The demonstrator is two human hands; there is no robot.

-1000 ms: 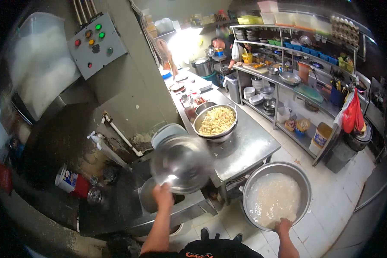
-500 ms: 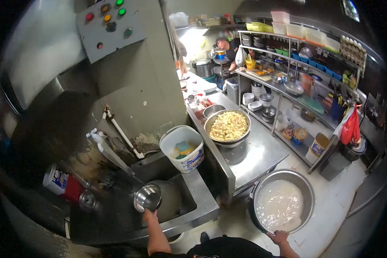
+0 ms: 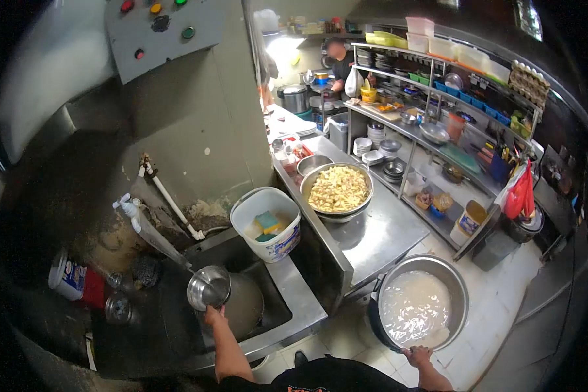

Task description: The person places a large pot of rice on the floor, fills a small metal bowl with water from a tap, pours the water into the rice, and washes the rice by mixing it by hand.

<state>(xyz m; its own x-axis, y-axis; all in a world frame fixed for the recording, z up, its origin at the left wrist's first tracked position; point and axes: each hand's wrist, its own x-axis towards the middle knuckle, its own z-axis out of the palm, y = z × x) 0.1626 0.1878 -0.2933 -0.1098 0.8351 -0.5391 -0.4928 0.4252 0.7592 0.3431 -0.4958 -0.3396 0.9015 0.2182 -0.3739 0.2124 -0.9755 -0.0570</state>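
Note:
My left hand [image 3: 215,316] grips the rim of a shiny metal bowl [image 3: 209,288]. The bowl is tilted over the sink [image 3: 282,261], below the end of a clear plastic sleeve [image 3: 162,240] that hangs from the white tap [image 3: 128,206]. My right hand [image 3: 418,356] is closed at the near edge of a large metal pot [image 3: 462,307]; whether it has the rim or a handle is hard to make out. Cloudy whitish liquid [image 3: 415,307] fills much of the pot.
A white bucket [image 3: 265,222] with sponges stands at the sink's back corner. Beyond a metal divider, a bowl of pale chopped pieces [image 3: 338,189] sits on the steel table [image 3: 385,232]. Shelves of dishes [image 3: 431,130] line the right. Another person [image 3: 342,64] stands at the back.
The view has shifted slightly. My left hand still holds the bowl at the plastic sleeve's end, and my right hand stays at the pot's edge.

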